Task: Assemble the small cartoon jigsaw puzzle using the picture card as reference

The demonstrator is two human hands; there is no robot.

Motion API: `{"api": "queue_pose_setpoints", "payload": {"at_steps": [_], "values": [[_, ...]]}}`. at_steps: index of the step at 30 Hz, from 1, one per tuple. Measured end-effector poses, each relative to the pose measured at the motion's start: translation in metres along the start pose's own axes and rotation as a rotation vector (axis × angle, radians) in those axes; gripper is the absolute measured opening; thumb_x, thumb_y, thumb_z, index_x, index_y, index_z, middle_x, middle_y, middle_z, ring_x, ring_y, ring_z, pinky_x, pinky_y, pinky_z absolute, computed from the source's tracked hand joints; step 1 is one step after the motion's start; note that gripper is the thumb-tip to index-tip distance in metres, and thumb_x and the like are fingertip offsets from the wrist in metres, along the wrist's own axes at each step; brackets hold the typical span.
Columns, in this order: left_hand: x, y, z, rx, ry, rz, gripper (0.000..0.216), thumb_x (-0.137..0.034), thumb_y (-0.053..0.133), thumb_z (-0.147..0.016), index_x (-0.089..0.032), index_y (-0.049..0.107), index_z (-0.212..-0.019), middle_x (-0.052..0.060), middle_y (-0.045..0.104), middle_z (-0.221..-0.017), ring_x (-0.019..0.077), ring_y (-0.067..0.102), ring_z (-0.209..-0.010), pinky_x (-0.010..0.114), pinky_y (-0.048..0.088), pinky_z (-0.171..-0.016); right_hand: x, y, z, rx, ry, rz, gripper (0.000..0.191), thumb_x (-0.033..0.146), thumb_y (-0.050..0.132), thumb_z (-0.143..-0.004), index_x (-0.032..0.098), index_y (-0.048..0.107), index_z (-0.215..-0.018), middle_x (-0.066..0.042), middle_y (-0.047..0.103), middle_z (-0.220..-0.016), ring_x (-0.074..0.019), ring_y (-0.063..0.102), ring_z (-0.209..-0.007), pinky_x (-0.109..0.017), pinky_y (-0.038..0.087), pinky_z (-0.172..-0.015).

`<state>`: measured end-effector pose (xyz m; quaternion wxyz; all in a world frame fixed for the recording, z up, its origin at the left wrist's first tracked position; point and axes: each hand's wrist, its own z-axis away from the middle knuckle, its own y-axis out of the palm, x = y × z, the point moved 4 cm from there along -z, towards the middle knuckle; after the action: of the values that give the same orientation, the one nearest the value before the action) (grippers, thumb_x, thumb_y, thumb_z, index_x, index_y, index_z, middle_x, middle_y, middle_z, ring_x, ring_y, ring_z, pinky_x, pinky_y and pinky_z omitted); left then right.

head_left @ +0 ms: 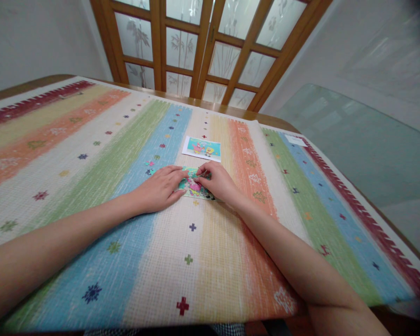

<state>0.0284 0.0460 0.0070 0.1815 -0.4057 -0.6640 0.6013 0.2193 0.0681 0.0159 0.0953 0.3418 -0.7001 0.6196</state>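
Turquoise jigsaw (194, 188) lies between my left hand (162, 187), thumb apart, and right hand (218, 182), grip unclear; SpongeBob card (203, 148) beyond it, lettering illegible.

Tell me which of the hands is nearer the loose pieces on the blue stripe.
Left: the left hand lies close beside the loose pieces; the right hand is farther off, over the puzzle.

Left hand (164, 187) at the edge of a picture puzzle (195, 188), right hand (217, 181) bent over it, cartoon card (202, 149) just beyond, loose pieces (149, 163) nearby, striped tablecloth (175, 261), glass-paned wooden doors (157, 46) behind.
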Motion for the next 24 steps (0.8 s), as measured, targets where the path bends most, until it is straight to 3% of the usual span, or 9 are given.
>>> {"api": "queue_pose_setpoints", "payload": {"at_steps": [5, 10, 14, 19, 24], "values": [[0.001, 0.002, 0.001, -0.003, 0.008, 0.006, 0.049, -0.040, 0.043, -0.101, -0.010, 0.047, -0.139, 0.017, 0.054, -0.141, 0.0291, 0.040, -0.140, 0.046, 0.033, -0.118, 0.000, -0.003, -0.002, 0.013, 0.064, -0.213, 0.006, 0.018, 0.070, -0.079, 0.019, 0.065, -0.080, 0.000, 0.067, -0.077, -0.0152, 0.060, -0.073, -0.030, 0.045, -0.071], [0.002, 0.000, 0.001, -0.003, 0.019, 0.021, 0.047, -0.039, 0.042, -0.102, -0.013, 0.044, -0.141, 0.015, 0.052, -0.144, 0.0281, 0.039, -0.140, 0.047, 0.034, -0.117, -0.015, -0.039, -0.004, -0.053, 0.107, -0.354, 0.025, 0.026, 0.071, -0.079, 0.019, 0.071, -0.103, -0.001, 0.069, -0.081, -0.0152, 0.061, -0.074, -0.031, 0.048, -0.072], [0.001, -0.002, 0.000, 0.017, 0.024, 0.028, 0.045, -0.038, 0.041, -0.103, -0.014, 0.044, -0.141, 0.014, 0.052, -0.144, 0.0280, 0.038, -0.141, 0.047, 0.033, -0.118, -0.041, -0.060, 0.010, 0.009, 0.175, -0.450, 0.024, 0.034, 0.073, -0.078, 0.020, 0.076, -0.097, -0.006, 0.074, -0.091, -0.0180, 0.065, -0.082, -0.035, 0.051, -0.078], [0.004, 0.001, 0.001, -0.004, 0.045, 0.029, 0.046, -0.040, 0.040, -0.103, -0.016, 0.042, -0.142, 0.014, 0.051, -0.145, 0.0276, 0.038, -0.141, 0.048, 0.032, -0.119, -0.067, -0.059, 0.034, 0.056, 0.230, -0.340, 0.026, 0.039, 0.070, -0.083, 0.021, 0.078, -0.099, -0.007, 0.077, -0.095, -0.0195, 0.067, -0.082, -0.037, 0.052, -0.078], [0.006, 0.003, 0.004, -0.043, 0.057, 0.034, 0.048, -0.042, 0.039, -0.104, -0.016, 0.039, -0.144, 0.014, 0.049, -0.147, 0.0265, 0.039, -0.141, 0.047, 0.030, -0.120, -0.073, -0.050, 0.043, 0.062, 0.201, -0.274, 0.026, 0.037, 0.067, -0.086, 0.020, 0.077, -0.104, -0.007, 0.077, -0.101, -0.0202, 0.068, -0.086, -0.037, 0.051, -0.080]]}}
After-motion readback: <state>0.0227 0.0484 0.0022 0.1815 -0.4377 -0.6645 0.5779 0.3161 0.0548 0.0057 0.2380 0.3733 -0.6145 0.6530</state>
